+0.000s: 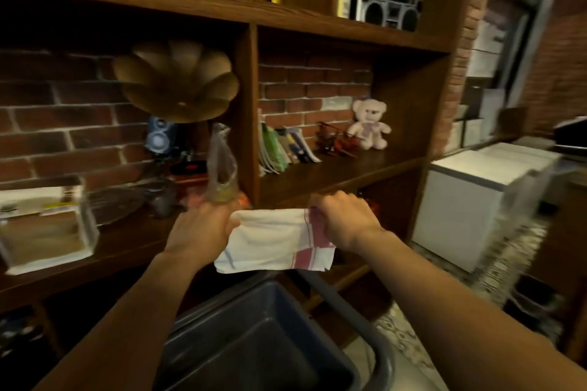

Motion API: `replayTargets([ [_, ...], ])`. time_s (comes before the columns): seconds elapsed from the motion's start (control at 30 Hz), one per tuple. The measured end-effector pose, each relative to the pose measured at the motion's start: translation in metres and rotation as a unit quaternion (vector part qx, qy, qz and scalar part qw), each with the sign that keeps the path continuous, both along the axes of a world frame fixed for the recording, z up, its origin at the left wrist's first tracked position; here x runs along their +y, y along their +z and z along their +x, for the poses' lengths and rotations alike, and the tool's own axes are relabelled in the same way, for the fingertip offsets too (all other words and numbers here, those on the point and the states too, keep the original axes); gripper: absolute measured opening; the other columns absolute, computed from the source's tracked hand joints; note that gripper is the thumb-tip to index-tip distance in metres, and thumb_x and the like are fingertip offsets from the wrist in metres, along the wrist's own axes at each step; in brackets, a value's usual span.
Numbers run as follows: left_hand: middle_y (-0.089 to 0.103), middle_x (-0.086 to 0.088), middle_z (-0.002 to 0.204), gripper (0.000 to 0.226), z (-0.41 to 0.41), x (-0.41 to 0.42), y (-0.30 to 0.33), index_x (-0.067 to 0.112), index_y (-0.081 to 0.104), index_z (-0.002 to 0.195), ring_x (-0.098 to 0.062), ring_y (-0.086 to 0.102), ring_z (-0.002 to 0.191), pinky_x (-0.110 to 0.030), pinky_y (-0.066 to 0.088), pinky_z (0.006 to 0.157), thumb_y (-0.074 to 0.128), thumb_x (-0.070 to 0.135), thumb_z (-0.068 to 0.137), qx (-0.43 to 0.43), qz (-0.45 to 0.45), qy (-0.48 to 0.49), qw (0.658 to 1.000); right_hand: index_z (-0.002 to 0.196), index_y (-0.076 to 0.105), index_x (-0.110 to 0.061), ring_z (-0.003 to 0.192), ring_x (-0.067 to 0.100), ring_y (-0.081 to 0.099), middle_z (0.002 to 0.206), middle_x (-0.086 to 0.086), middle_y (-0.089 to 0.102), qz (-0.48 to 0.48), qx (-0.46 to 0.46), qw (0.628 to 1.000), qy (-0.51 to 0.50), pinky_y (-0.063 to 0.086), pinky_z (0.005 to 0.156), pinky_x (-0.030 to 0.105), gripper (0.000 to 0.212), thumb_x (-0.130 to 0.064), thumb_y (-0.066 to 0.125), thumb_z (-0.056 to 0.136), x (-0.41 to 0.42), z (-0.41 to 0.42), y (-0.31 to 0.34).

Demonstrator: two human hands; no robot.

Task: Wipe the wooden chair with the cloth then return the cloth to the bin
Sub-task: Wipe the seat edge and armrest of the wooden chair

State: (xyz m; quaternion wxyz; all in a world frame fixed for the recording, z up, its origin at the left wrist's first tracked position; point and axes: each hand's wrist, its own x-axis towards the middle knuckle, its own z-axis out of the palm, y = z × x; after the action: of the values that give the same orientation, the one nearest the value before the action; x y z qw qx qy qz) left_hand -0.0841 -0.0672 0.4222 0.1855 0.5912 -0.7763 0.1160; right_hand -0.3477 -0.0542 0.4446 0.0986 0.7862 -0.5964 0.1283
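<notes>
You hold the cloth (279,238) stretched between both hands above the bin (254,346).

Your left hand (200,228) is closed on its plain white edge, your right hand (344,220) is closed on the red-striped end, and the lower part hangs loose in front of the wooden shelf (333,168), clear of the dark bin's rim.

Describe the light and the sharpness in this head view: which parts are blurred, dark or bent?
Head view: dim warm light; the cloth held by left hand and right hand is fairly sharp and bright; the bin below is dark; the right edge smears with blur; the shelf boards bow from the wide lens.
</notes>
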Motion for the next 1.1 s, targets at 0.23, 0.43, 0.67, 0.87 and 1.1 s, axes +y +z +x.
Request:
replayTargets([
  [0.23, 0.070, 0.000, 0.108, 0.016, -0.124, -0.017, -0.017, 0.034, 0.055, 0.113, -0.031, 0.065, 0.100, -0.039, 0.048, 0.074, 0.051, 0.041, 0.099, 0.002, 0.016, -0.128, 0.992, 0.110, 0.059, -0.031, 0.086, 0.028, 0.061, 0.090, 0.000, 0.058, -0.017, -0.008, 0.995, -0.101, 0.037, 0.062, 0.034, 0.024, -0.017, 0.061, 0.089, 0.035, -0.117, -0.019],
  [0.43, 0.069, 0.001, 0.110, 0.016, -0.254, -0.019, -0.017, 0.034, 0.055, 0.114, -0.030, 0.065, 0.100, -0.037, 0.040, 0.069, 0.050, 0.041, 0.101, -0.013, 0.018, -0.196, 0.980, 0.110, 0.058, -0.027, 0.083, 0.029, 0.062, 0.091, 0.004, 0.064, -0.022, -0.007, 0.985, -0.172, 0.036, 0.062, 0.033, 0.023, -0.018, 0.062, 0.089, 0.073, -0.231, -0.028],
  [0.67, 0.069, 0.001, 0.102, 0.011, -0.430, 0.002, -0.021, 0.034, 0.056, 0.110, -0.027, 0.064, 0.093, -0.041, 0.049, 0.074, 0.051, 0.038, 0.100, -0.015, 0.031, -0.324, 0.945, 0.115, 0.058, -0.030, 0.092, 0.034, 0.064, 0.106, 0.008, 0.067, -0.012, -0.027, 0.961, -0.273, 0.043, 0.067, 0.036, 0.032, -0.021, 0.064, 0.086, 0.143, -0.385, -0.041],
  [0.87, 0.071, 0.000, 0.103, 0.011, -0.560, 0.033, -0.053, 0.035, 0.057, 0.108, -0.032, 0.065, 0.093, -0.041, 0.049, 0.071, 0.053, 0.040, 0.099, -0.024, 0.042, -0.414, 0.909, 0.112, 0.062, -0.029, 0.094, 0.033, 0.065, 0.110, 0.008, 0.068, 0.006, -0.053, 0.935, -0.352, 0.050, 0.069, 0.039, 0.022, -0.025, 0.057, 0.091, 0.212, -0.486, -0.072],
  [1.1, 0.071, -0.005, 0.109, 0.021, -0.635, 0.046, -0.112, 0.035, 0.060, 0.117, -0.034, 0.065, 0.099, -0.037, 0.039, 0.067, 0.057, 0.041, 0.097, -0.035, 0.068, -0.478, 0.875, 0.114, 0.060, -0.034, 0.089, 0.029, 0.064, 0.104, 0.003, 0.067, 0.042, -0.078, 0.904, -0.418, 0.038, 0.062, 0.035, 0.026, -0.026, 0.060, 0.088, 0.253, -0.537, -0.130],
])
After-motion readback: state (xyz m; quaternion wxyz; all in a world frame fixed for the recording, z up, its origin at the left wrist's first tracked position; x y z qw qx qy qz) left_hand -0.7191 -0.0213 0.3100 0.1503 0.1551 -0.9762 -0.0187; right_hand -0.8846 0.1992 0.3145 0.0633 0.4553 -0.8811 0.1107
